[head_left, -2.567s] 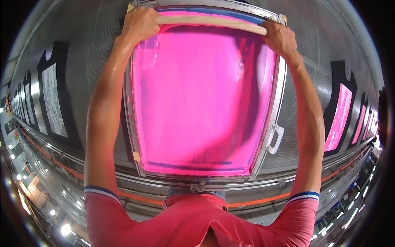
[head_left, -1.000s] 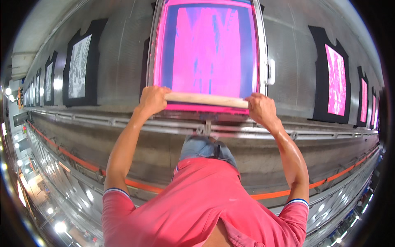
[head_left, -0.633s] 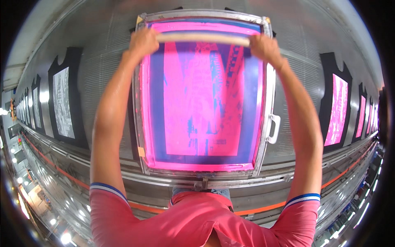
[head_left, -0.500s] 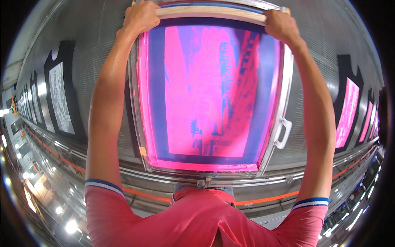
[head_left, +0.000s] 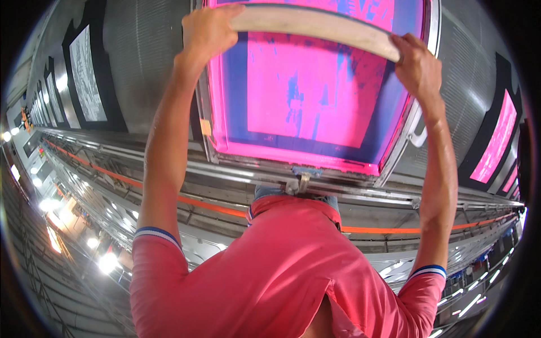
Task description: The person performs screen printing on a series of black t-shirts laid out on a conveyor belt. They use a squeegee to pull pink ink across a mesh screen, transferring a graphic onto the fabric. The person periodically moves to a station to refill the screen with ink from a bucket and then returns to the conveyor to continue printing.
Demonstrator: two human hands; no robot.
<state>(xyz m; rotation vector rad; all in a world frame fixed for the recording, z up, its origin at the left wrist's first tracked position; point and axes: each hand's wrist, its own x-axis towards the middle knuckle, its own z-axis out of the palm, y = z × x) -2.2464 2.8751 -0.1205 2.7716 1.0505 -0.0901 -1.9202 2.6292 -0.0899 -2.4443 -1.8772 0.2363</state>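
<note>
Both hands grip a long wooden-handled squeegee (head_left: pixel 315 27) that lies across a screen-printing frame (head_left: pixel 293 160). My left hand (head_left: pixel 207 34) is closed around its left end, and my right hand (head_left: pixel 418 66) around its right end. In the picture the squeegee slants, its right end lower. Beneath it, the blue mesh (head_left: pixel 236 84) carries bright pink ink (head_left: pixel 282 107) over a rectangular patterned area. Pink patches show on both the far and near sides of the squeegee. Its blade edge is largely hidden by the handle.
Black boards hold a grey print (head_left: pixel 87 79) on the left and a pink print (head_left: pixel 496 138) on the right. A white handle (head_left: pixel 417 137) juts from the frame's right side. Metal rails (head_left: pixel 242 176) and an orange strip (head_left: pixel 383 230) run between me and the frame.
The squeegee, gripped in both hands, has come from the screen's far edge toward me, leaving part of the pattern visible beyond it. The whole view has shifted and tilted.
</note>
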